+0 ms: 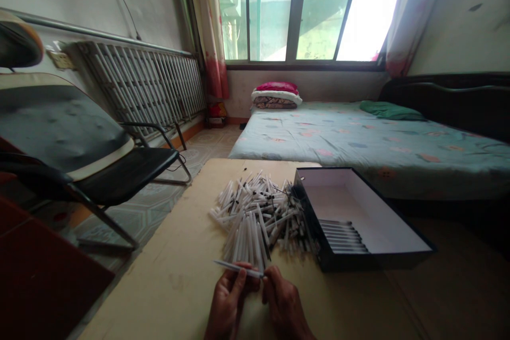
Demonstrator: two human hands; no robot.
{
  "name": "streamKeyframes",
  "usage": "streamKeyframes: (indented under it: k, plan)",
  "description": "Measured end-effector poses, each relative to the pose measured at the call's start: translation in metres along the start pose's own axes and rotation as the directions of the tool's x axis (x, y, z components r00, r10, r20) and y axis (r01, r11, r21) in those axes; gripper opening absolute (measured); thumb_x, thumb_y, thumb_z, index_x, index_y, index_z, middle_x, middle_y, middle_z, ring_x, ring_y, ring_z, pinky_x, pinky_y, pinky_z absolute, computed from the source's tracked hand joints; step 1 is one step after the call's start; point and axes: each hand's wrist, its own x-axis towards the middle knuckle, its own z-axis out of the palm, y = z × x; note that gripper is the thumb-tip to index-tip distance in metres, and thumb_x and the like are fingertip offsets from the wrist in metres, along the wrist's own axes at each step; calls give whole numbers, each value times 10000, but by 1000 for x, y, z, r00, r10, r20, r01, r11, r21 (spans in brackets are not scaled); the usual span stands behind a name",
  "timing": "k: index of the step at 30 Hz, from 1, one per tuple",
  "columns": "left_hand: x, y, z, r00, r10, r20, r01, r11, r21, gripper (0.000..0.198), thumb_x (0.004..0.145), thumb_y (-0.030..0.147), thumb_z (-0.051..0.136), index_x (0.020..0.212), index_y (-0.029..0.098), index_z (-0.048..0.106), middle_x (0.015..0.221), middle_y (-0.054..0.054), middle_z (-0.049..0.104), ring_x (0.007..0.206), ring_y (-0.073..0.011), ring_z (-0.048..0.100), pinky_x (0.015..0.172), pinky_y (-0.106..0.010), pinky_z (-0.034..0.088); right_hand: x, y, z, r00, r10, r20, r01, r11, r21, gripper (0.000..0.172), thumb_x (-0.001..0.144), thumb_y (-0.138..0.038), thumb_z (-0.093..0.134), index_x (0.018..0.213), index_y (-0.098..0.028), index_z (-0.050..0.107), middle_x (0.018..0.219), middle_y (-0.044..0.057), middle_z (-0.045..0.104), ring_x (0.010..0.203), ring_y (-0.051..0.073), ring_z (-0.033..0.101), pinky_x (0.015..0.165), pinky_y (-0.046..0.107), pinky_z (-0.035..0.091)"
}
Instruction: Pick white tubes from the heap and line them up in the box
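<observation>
Between my two hands, near the front of the table, is a slim pen with a pale barrel, lying almost level. My left hand pinches its barrel between thumb and fingers. At the pen's right end, the fingers of my right hand close around a small dark part, perhaps a cap; it is mostly hidden. Just beyond my hands spreads a heap of white pen parts with dark pieces among them. Right of the heap stands a dark-edged open box with several pens lined up in its near left corner.
The pale table carries the heap and box. A bed with folded bedding stands behind it, under the window. A black chair is at the left, near a radiator. A dark red surface fills the lower left.
</observation>
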Motion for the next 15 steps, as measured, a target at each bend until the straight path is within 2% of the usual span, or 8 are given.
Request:
streamKeyframes:
  k: [4, 11, 13, 15]
  plan:
    - [1, -2, -2, 999, 19, 40, -20, 999, 33, 200, 702, 292, 713, 827, 149, 653, 724, -51, 715, 661, -168, 650, 678, -279, 503, -1, 1, -2, 1000, -12, -3, 12, 1000, 7, 316, 958, -331, 286, 700, -227, 437, 519, -38, 505, 446, 99, 513, 477, 184, 340]
    - [0, -2, -2, 997, 58, 52, -62, 994, 91, 218, 682, 323, 721, 794, 147, 658, 639, -31, 679, 606, -164, 621, 645, -287, 506, -1, 1, -6, 998, -34, 60, 34, 999, 1, 333, 967, -304, 274, 717, -216, 476, 471, -25, 538, 394, 108, 530, 422, 184, 358]
    - [0, -3, -2, 997, 66, 50, -71, 992, 103, 222, 681, 330, 718, 794, 147, 663, 656, -38, 686, 615, -172, 628, 647, -295, 512, 0, -1, -7, 998, -67, 22, 67, 998, -15, 328, 964, -301, 277, 732, -215, 492, 520, -12, 562, 446, 117, 561, 460, 189, 406]
    - [0, -2, -2, 996, 72, 57, -79, 988, 136, 221, 684, 338, 712, 799, 153, 674, 713, -55, 707, 658, -192, 647, 675, -312, 518, 2, -5, -9, 992, -111, -53, 109, 993, -40, 258, 951, -307, 316, 854, -205, 531, 666, 26, 619, 587, 141, 618, 561, 215, 475]
